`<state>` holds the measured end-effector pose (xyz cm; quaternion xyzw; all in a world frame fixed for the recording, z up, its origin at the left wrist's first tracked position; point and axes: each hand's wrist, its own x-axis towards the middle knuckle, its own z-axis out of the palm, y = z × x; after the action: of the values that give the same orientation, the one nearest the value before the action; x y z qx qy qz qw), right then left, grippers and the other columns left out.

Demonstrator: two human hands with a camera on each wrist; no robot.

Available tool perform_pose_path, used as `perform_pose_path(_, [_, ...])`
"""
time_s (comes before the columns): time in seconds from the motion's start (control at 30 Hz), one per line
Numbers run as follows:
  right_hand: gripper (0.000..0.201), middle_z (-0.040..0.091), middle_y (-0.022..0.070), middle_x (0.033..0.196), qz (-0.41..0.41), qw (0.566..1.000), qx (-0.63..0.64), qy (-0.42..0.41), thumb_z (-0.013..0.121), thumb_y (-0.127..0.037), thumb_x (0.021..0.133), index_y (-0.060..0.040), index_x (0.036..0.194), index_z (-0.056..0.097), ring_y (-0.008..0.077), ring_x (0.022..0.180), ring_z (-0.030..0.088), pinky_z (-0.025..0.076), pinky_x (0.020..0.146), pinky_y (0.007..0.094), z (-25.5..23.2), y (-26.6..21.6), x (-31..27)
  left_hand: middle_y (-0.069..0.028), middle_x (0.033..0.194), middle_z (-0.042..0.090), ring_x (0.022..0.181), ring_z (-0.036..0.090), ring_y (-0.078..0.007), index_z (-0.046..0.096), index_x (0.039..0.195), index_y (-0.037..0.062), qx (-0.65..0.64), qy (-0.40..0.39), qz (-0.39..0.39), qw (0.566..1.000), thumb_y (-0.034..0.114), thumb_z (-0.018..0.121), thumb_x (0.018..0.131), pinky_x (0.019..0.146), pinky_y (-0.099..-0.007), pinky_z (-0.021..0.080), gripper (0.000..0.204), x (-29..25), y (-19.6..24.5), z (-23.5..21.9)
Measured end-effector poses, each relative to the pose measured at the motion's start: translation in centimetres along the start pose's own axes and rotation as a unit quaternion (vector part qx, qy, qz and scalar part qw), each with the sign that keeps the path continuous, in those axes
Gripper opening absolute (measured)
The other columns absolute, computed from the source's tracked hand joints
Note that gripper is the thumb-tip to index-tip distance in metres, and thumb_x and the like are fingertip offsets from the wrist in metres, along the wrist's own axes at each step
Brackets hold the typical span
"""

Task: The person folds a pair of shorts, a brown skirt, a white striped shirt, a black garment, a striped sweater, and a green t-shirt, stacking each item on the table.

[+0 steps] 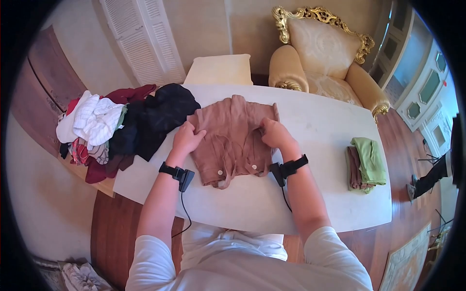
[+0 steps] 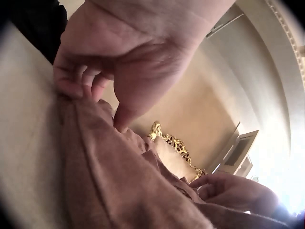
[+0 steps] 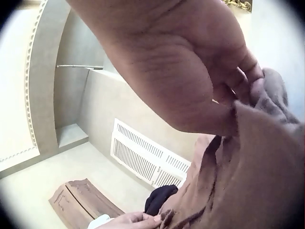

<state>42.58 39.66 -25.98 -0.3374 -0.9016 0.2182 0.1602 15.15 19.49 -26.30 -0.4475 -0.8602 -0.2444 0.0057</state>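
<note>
Left grip (image 1: 188, 138) and right grip (image 1: 278, 134) pinch opposite sides of a rumpled, soft-creased brown garment (image 1: 228, 121) with round pale buttons (image 1: 220, 172)

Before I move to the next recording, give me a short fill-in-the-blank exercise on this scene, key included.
1. The brown garment, held by the left hand and the right hand, has two round white ____ along its near edge.
2. In the head view, the heap of clothes lies to the garment's ____.
3. The folded stack pairs brown cloth with ____ cloth.
4. The armchair has carved trim coloured ____.

Missing words: buttons; left; green; gold.
</note>
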Motion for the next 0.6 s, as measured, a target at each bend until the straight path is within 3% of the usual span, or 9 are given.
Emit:
perform_pose_path(0.2, [0.025, 0.075, 0.0163, 0.094, -0.010, 0.996, 0.023, -0.088, 0.071, -0.002, 0.075, -0.0059, 0.099, 0.073, 0.0359, 0.089, 0.073, 0.057, 0.079, 0.0435, -2.7, 1.8, -0.7, -0.0238, 0.096, 0.071, 0.098, 0.070, -0.0405, 0.064, 0.104, 0.0019, -0.026, -0.106, -0.034, 0.993, 0.044, 0.075, 0.092, 0.088, -0.0475, 0.055, 0.045, -1.8, 0.5, -1.3])
perform_pose_path(0.3, [0.021, 0.075, 0.0130, 0.090, 0.006, 0.988, 0.027, -0.154, 0.072, -0.001, 0.073, -0.0057, 0.094, 0.072, 0.0314, 0.087, 0.072, 0.057, 0.077, 0.0402, -6.0, 1.0, -1.5, -0.0220, 0.096, 0.071, 0.101, 0.069, -0.0393, 0.066, 0.108, 0.0027, -0.009, -0.022, -0.019, 1.000, 0.040, 0.077, 0.091, 0.089, -0.0469, 0.055, 0.043, -0.7, -1.3, -2.6])
perform_pose_path(0.33, [0.019, 0.075, 0.0115, 0.090, -0.024, 0.992, 0.024, -0.119, 0.072, 0.001, 0.074, -0.0047, 0.091, 0.072, 0.0293, 0.086, 0.072, 0.057, 0.076, 0.0390, -6.1, 1.0, -1.5, -0.0188, 0.099, 0.071, 0.103, 0.068, -0.0378, 0.066, 0.109, 0.0024, 0.026, 0.003, -0.025, 0.999, 0.039, 0.078, 0.090, 0.089, -0.0461, 0.055, 0.043, -0.3, -1.4, -2.8])
perform_pose_path(0.43, [0.016, 0.075, 0.0122, 0.092, -0.085, 0.991, 0.072, -0.079, 0.071, 0.000, 0.077, -0.0027, 0.093, 0.071, 0.0291, 0.088, 0.072, 0.057, 0.078, 0.0379, -6.7, 0.3, -1.3, -0.0157, 0.093, 0.073, 0.090, 0.070, -0.0318, 0.069, 0.104, 0.0033, 0.019, 0.049, 0.032, 0.998, 0.039, 0.083, 0.087, 0.082, -0.0414, 0.056, 0.042, 0.1, -3.0, -1.8])
perform_pose_path(0.53, [0.020, 0.075, 0.0145, 0.094, -0.088, 0.978, 0.186, 0.035, 0.070, -0.003, 0.081, -0.0015, 0.101, 0.071, 0.0308, 0.089, 0.073, 0.057, 0.081, 0.0387, -5.9, -1.7, -1.1, -0.0131, 0.096, 0.072, 0.096, 0.069, -0.0309, 0.071, 0.103, 0.0045, -0.014, -0.029, 0.002, 0.999, 0.031, 0.083, 0.086, 0.085, -0.0415, 0.056, 0.034, 0.8, -3.5, -1.7])
perform_pose_path(0.6, [0.025, 0.076, 0.0165, 0.098, -0.115, 0.979, 0.145, 0.083, 0.068, -0.004, 0.084, -0.0015, 0.109, 0.070, 0.0316, 0.092, 0.073, 0.057, 0.084, 0.0397, -4.7, -1.5, -0.9, -0.0119, 0.092, 0.072, 0.089, 0.070, -0.0280, 0.071, 0.102, 0.0047, -0.085, -0.020, -0.030, 0.996, 0.025, 0.083, 0.084, 0.082, -0.0386, 0.056, 0.029, 1.1, -4.3, -1.2])
